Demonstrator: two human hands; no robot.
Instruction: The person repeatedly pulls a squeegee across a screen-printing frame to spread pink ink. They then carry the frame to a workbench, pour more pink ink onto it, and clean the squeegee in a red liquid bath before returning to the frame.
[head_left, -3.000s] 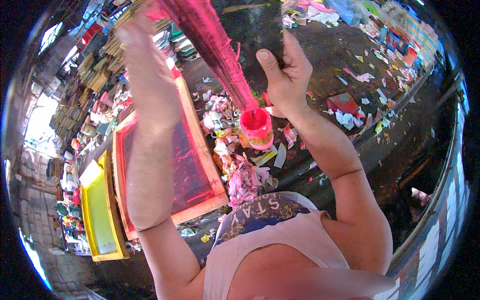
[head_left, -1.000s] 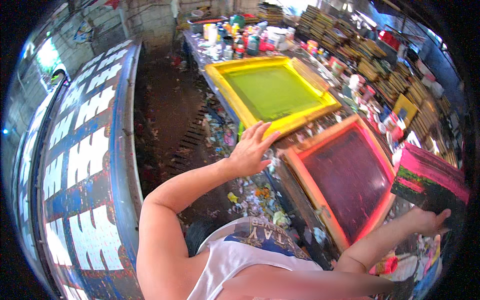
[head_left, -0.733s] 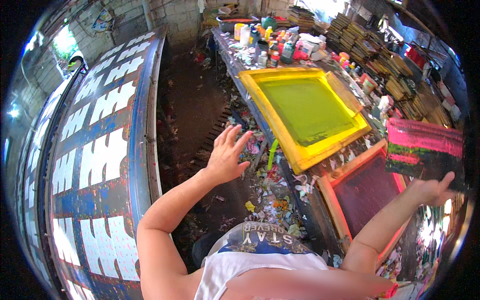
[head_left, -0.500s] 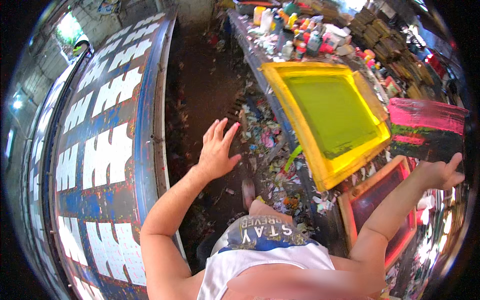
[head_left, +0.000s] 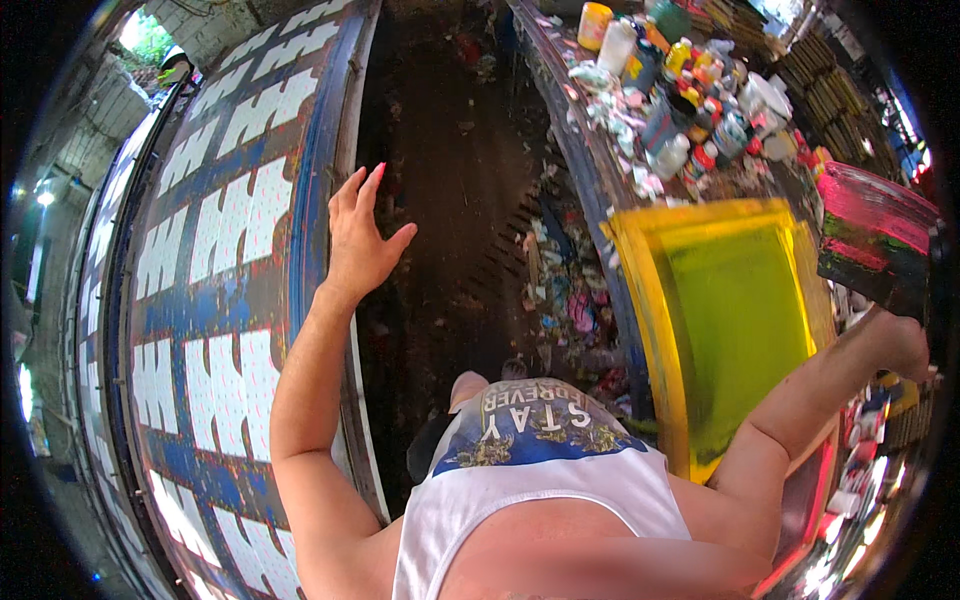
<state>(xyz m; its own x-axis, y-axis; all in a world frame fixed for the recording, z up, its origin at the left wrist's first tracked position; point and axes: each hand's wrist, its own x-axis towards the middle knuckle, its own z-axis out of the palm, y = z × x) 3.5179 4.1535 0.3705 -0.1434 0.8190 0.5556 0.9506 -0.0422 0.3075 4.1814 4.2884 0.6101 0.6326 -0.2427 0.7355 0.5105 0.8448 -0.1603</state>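
Note:
My left hand (head_left: 365,235) is raised over the aisle, fingers spread and holding nothing. It is nearest the edge of the long printing table (head_left: 315,190) on the left. My right hand (head_left: 895,345) is at the far right, closed at the lower edge of a flat squeegee (head_left: 880,235) smeared with pink and black paint; its fingers are mostly hidden. Below and left of the squeegee lies a yellow-framed printing screen (head_left: 735,330) with green mesh, partly covered by my right forearm. White cut fabric pieces (head_left: 235,390) with small pink marks lie in rows on the long table.
Paint bottles and tubs (head_left: 690,100) crowd the far end of the right bench. A red-edged screen (head_left: 800,510) shows beneath my right arm. Scraps (head_left: 580,305) litter the dark floor (head_left: 450,180) between table and bench. Wooden stacks (head_left: 830,85) stand at the back right.
My view has shifted, with the screen and bottles now lower and farther right. My left hand has moved left toward the long table. The squeegee has stayed with my right hand.

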